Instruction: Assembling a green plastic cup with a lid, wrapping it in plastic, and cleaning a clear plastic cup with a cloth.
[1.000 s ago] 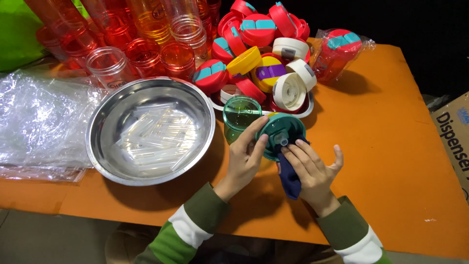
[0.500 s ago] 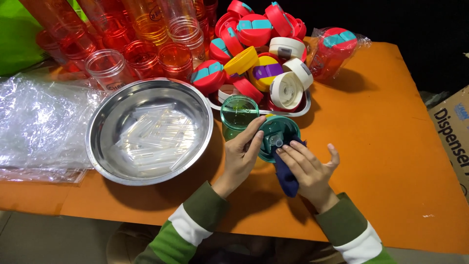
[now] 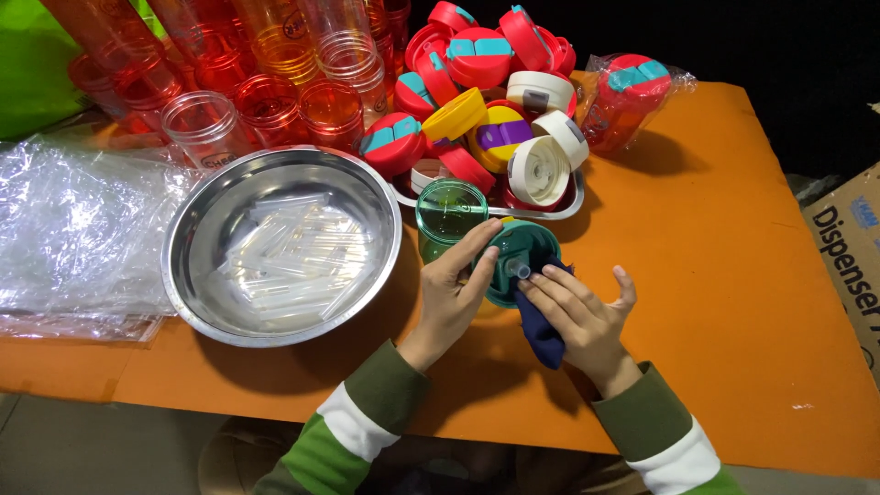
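The left hand (image 3: 451,293) gripped the green lid (image 3: 519,258) by its rim, thumb and fingers pinching the edge and tilting it up just in front of both hands. The right hand (image 3: 579,316) clutched a blue cloth (image 3: 541,332) and pressed fingertips at the lid's small spout. The lid looked like light, stiff plastic, probably slick, so the rim seemed the surest hold. A green cup (image 3: 447,218) stood just beyond the left hand, a steel bowl (image 3: 280,243) of clear tubes to its left, on the orange counter (image 3: 733,275).
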